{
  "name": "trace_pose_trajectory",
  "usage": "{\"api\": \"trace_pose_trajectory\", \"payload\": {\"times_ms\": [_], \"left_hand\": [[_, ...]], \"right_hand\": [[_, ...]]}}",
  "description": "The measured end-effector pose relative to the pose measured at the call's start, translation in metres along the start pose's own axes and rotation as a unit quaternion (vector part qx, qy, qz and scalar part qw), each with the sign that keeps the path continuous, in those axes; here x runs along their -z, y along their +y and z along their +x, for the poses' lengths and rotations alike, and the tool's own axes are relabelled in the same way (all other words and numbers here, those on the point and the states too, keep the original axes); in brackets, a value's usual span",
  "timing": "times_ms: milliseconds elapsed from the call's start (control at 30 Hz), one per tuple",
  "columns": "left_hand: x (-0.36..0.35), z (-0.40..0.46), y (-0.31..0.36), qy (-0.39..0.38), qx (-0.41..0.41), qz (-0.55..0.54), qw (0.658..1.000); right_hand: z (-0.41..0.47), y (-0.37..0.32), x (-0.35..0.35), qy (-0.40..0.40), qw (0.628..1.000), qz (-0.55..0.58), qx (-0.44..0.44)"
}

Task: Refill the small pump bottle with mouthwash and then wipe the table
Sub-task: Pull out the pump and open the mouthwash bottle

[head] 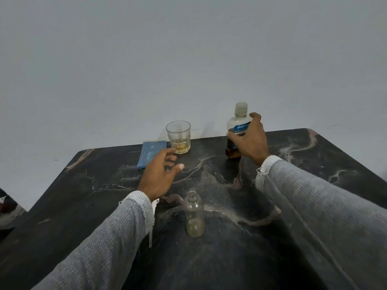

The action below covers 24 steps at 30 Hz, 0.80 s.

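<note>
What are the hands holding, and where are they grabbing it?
The right hand grips the mouthwash bottle around the middle of its body, over the label. The left hand holds nothing; its fingers are loosely spread above the table.

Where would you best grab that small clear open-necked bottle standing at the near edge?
Grip the small clear bottle round its straight middle body, coming from its left side with the free left hand. It stands upright with its neck open, so hold below the neck to keep the mouth clear for pouring.
</note>
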<state>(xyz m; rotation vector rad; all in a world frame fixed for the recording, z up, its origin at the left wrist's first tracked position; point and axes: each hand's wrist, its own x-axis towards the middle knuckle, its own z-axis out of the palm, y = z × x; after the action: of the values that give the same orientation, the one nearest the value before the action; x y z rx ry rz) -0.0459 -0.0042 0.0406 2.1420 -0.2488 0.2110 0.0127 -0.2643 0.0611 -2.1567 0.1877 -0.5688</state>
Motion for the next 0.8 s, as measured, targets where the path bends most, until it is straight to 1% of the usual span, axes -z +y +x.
{"api": "trace_pose_trajectory", "payload": {"times_ms": [267,400,567,700,800], "left_hand": [[0.022,-0.079,0.019,0.015,0.028,-0.024,0.999],[0.024,-0.118,0.030,0.032,0.037,-0.062,0.997],[0.012,-0.163,0.037,0.046,0.037,-0.111,0.992],[-0.002,-0.188,0.040,0.041,0.036,-0.128,0.990],[-0.016,-0.200,0.044,0.030,0.043,-0.134,0.990]], "right_hand": [[-0.100,-0.018,0.058,-0.026,0.998,0.042,0.036],[-0.140,-0.023,0.076,-0.025,0.998,0.041,0.051],[-0.184,-0.023,0.083,-0.019,0.997,0.033,0.065],[-0.211,-0.020,0.084,-0.053,0.995,0.061,0.064],[-0.228,-0.019,0.084,-0.061,0.994,0.060,0.067]]}}
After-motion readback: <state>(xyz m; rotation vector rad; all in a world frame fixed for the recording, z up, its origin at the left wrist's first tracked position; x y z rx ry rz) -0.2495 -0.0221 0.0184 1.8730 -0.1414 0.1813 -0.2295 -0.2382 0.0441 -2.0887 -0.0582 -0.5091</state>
